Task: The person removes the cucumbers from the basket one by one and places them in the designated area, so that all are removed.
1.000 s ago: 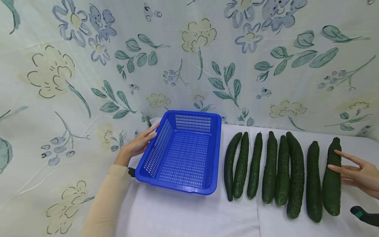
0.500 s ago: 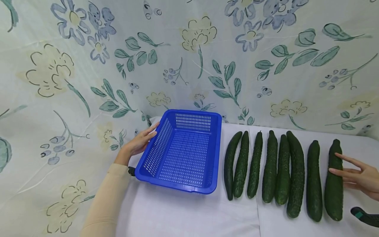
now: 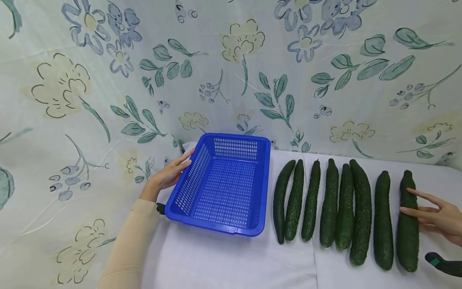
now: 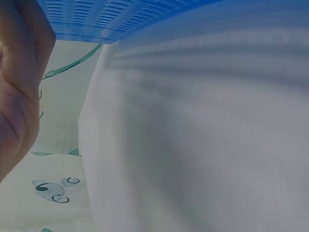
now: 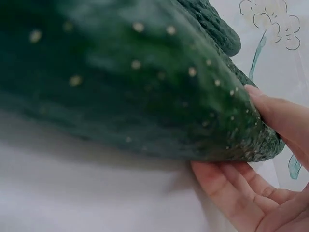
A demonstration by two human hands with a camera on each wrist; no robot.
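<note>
A blue plastic basket (image 3: 225,188) with slotted walls sits left of a row of dark green cucumbers. My left hand (image 3: 169,173) is against its left side, fingers extended along the outer wall near the rim. In the left wrist view that hand (image 4: 19,92) is beside the basket's slotted wall (image 4: 96,19); its fingertips are cut off. My right hand (image 3: 438,214) holds the rightmost cucumber (image 3: 408,245) by its upper half. Up close in the right wrist view, a digit lies over this cucumber (image 5: 145,92) and other fingers (image 5: 231,193) are tucked beneath it.
Several more cucumbers, from the leftmost one (image 3: 279,204) to the one beside the held cucumber (image 3: 383,224), lie side by side on the white cloth (image 3: 288,269). Floral fabric (image 3: 231,80) hangs behind and left. A dark curved strap (image 3: 445,265) shows at lower right.
The rightmost cucumber has shifted slightly toward me and a little right, with my right hand on it. The basket and my left hand have stayed in place.
</note>
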